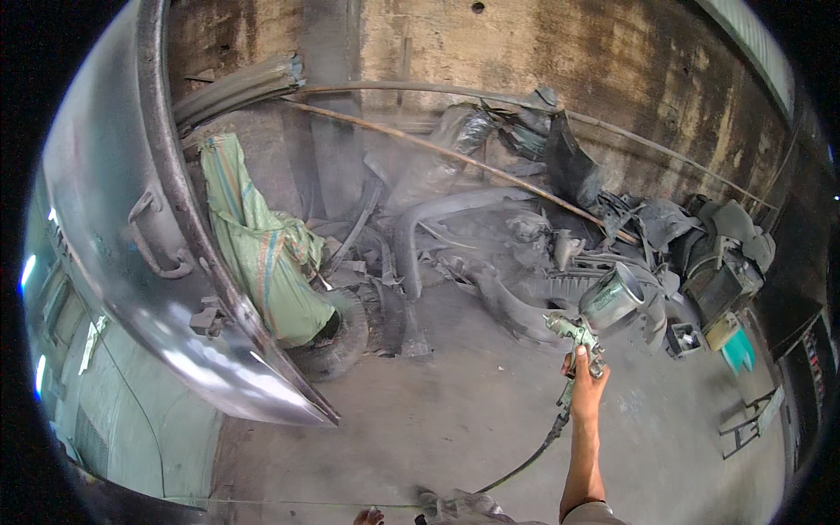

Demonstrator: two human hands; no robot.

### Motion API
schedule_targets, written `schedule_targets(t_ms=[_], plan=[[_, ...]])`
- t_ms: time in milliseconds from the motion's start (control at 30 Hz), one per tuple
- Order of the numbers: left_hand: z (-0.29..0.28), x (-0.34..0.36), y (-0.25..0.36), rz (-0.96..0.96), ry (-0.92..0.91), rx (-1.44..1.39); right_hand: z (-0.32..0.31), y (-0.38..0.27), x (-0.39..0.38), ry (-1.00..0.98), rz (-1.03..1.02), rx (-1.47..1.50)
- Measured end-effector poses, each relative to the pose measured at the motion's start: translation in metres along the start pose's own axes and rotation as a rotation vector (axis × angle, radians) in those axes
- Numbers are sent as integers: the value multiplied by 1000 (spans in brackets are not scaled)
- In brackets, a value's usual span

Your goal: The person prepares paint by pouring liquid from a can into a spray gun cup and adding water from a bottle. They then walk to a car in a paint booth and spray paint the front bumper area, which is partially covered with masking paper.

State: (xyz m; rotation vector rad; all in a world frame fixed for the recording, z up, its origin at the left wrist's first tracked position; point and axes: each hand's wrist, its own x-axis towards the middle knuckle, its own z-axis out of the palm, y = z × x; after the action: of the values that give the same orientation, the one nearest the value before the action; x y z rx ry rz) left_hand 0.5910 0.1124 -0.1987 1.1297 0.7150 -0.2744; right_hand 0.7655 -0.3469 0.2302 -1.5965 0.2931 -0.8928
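In my right hand (591,385), fingers wrapped round its grip, is a spray gun (573,332) with a large metal cup (612,297) on it. A dark air hose (534,455) runs from the grip down toward my body. At the bottom edge only a small bit of what appears to be my left hand (369,517) shows, close to a thin pale green line (306,504); its grip is hidden. To the left stands a curved, glossy grey vehicle panel (96,166) with a handle (157,236), apart from the gun.
A green woven sack (262,254) leans over a dusty tyre (337,337) beside the panel. Grey scrap parts (507,297) pile along the stained wall (525,48), with long poles (455,157) across them. A small metal stand (752,424) is at right. Haze hangs over the scrap.
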Motion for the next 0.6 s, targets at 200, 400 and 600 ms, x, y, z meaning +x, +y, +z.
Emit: schedule_targets(t_ms=[200,400,600], plan=[[-16,-34,-16,50,69,-160,21,14,-2,-9,53,37],[-27,-57,-32,80,118,-228,58,36,-32,-63,2,-57],[-48,-66,-32,151,40,-134,104,93,-103,-208,-224,-41]])
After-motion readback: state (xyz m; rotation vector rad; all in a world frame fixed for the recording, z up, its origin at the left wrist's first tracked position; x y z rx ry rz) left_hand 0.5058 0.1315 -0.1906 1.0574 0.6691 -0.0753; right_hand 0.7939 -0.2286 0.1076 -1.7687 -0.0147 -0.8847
